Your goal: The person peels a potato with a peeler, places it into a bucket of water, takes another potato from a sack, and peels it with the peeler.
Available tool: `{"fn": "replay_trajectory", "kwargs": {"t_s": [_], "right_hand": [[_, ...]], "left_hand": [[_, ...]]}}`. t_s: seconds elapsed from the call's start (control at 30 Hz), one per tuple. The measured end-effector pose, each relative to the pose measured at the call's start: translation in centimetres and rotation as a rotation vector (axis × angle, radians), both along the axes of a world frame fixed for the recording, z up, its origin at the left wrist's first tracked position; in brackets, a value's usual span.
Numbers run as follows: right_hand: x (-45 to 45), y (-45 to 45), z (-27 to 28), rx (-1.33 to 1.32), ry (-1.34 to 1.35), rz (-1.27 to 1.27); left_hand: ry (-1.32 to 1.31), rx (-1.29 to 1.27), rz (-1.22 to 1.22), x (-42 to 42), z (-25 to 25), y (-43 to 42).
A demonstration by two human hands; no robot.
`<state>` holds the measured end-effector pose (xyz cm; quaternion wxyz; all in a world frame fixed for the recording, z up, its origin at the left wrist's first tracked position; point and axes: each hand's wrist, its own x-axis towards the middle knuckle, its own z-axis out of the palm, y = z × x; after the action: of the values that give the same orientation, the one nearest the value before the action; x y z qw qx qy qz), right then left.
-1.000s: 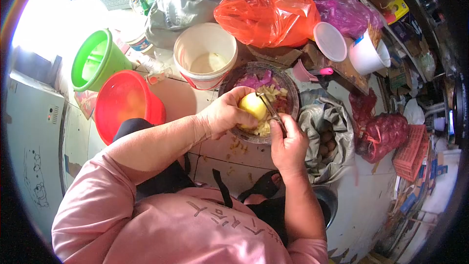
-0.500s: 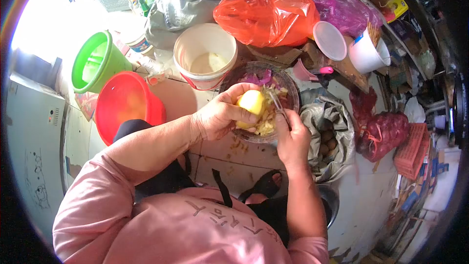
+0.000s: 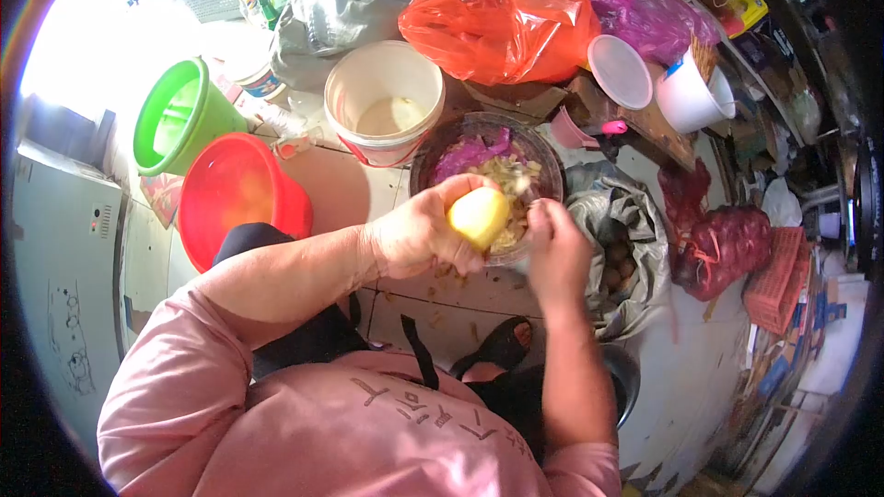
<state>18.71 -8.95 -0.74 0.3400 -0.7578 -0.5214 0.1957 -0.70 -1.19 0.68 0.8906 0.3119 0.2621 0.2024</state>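
My left hand (image 3: 414,237) is closed around a peeled yellow potato (image 3: 479,218), held above a dark round basin (image 3: 425,149). Inside the basin lie pale peelings (image 3: 505,168) and a crumpled purple plastic bag (image 3: 470,153). Just right of the potato, my right hand (image 3: 558,253) is closed on a peeler (image 3: 527,188); motion smears its blade, and the fingers hide its handle. A gap shows between this hand and the potato. Unpeeled potatoes (image 3: 619,271) sit in an open grey sack (image 3: 640,221) on the right.
A red basin (image 3: 198,212) with yellowish things inside and a green bucket (image 3: 198,133) stand left. Ahead are a white bucket (image 3: 343,115) and an orange bag (image 3: 497,23). A pink scoop (image 3: 571,132), a net bag of onions (image 3: 727,253) and a red basket (image 3: 775,281) are rightward.
My right hand has moved slightly down and right with the peeler, away from the potato. My left hand has shifted a little right and lower, and the potato has turned in it.
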Motion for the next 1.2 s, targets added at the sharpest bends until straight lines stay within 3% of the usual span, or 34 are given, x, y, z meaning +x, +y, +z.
{"fn": "replay_trajectory", "kwargs": {"t_s": [0.13, 0.27, 0.33, 0.53, 0.63, 0.7, 0.73, 0.8, 0.93, 1.03, 1.1, 1.2], "right_hand": [[2.2, 0.9, 0.2, -0.141, 0.113, -0.129], [0.1, 0.4, 0.6, -0.035, 0.133, -0.052], [-0.8, 0.3, 0.7, 0.179, 0.146, 0.051], [-2.1, -0.5, 1.1, 0.276, 0.066, 0.125], [-2.0, -0.4, 1.0, 0.304, 0.004, 0.129], [-1.8, -0.3, 1.2, 0.141, 0.139, 0.039], [-0.5, 0.1, 0.7, -0.184, 0.085, 0.028], [0.4, 0.3, -0.1, -0.274, 0.194, -0.024], [-0.4, 0.1, 0.2, -0.191, 0.247, -0.042], [-0.6, 0.1, 0.0, -0.064, 0.479, -0.073], [-0.8, 0.0, 1.0, 0.032, 0.828, -0.063], [-1.4, -0.3, 1.8, 0.127, 0.922, -0.022]], "left_hand": [[-0.038, 0.117, -0.060, -0.3, 1.0, 0.3], [-0.043, -0.038, 0.034, -0.2, 0.8, 0.9], [-0.063, -0.070, 0.054, -0.4, 0.1, 1.2], [-0.038, -0.189, 0.070, -0.7, 0.0, 1.8], [-0.071, -0.121, 0.072, -0.2, -0.8, 1.5], [-0.161, -0.100, -0.028, -0.7, -0.7, 1.5], [-0.249, -0.076, -0.128, -0.9, -0.6, 1.5], [-0.310, -0.093, -0.193, -0.7, -0.1, 1.5], [-0.262, -0.166, -0.076, -0.6, 0.1, 1.8], [-0.317, -0.194, -0.073, -0.6, 0.2, 2.1], [-0.294, -0.177, -0.072, -0.8, -0.6, 2.6], [-0.290, -0.182, -0.091, -1.0, -1.5, 2.8]]}}
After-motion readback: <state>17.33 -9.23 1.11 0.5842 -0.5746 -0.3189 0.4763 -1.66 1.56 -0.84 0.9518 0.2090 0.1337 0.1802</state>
